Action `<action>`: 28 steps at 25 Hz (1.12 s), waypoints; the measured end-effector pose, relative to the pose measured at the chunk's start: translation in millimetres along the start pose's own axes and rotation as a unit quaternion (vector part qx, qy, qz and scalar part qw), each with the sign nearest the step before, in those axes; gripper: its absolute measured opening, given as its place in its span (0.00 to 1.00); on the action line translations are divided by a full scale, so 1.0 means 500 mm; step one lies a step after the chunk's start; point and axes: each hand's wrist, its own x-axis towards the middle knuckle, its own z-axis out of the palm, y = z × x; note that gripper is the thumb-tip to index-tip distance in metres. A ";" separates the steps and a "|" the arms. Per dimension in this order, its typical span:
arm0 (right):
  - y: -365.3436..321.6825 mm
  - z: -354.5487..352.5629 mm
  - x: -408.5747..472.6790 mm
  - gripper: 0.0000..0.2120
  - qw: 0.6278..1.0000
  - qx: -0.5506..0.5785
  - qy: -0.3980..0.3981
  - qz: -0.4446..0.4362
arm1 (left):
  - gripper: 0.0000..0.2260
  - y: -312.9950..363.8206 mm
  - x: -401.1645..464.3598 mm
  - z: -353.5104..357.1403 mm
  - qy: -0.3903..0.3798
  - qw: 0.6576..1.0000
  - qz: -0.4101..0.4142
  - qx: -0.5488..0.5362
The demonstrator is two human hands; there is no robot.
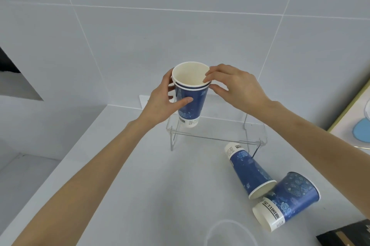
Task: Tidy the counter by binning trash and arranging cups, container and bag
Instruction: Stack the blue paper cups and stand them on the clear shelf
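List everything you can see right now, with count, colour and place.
nested cups: two, blue with white rims, held above the shelf's left end
loose cups: two, blue, on their sides at right, touching
clear shelf: one, transparent, wire legs, mid counter
clear container: one, transparent, bottom edge
dark bag: one, black, bottom right corner
counter: one, white
left hand: grips the outer cup
right hand: pinches the rims

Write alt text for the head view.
Left hand grips nested blue paper cups above a clear rack; right hand pinches the inner cup's rim. Two more cups lie tipped on the white counter.
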 end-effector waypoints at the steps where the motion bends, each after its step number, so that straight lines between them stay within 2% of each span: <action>1: 0.016 0.007 0.012 0.09 1.000 -0.001 -0.004 0.008 | 0.34 -0.005 0.022 0.005 -0.004 1.000 0.000 0.007; 10: 0.123 0.104 0.126 0.10 0.999 0.009 -0.025 0.036 | 0.32 -0.088 0.187 0.044 0.006 0.999 -0.023 0.024; 21: 0.145 0.146 0.170 0.12 0.998 0.030 -0.023 0.045 | 0.32 -0.131 0.228 0.059 0.035 0.998 -0.043 -0.017; 25: 0.135 0.131 0.158 0.19 0.997 0.031 -0.061 0.046 | 0.34 -0.121 0.212 0.055 0.027 0.999 -0.032 -0.006; 28: 0.127 0.113 0.140 0.27 0.993 0.012 -0.106 0.042 | 0.36 -0.103 0.191 0.048 0.036 0.998 -0.011 0.059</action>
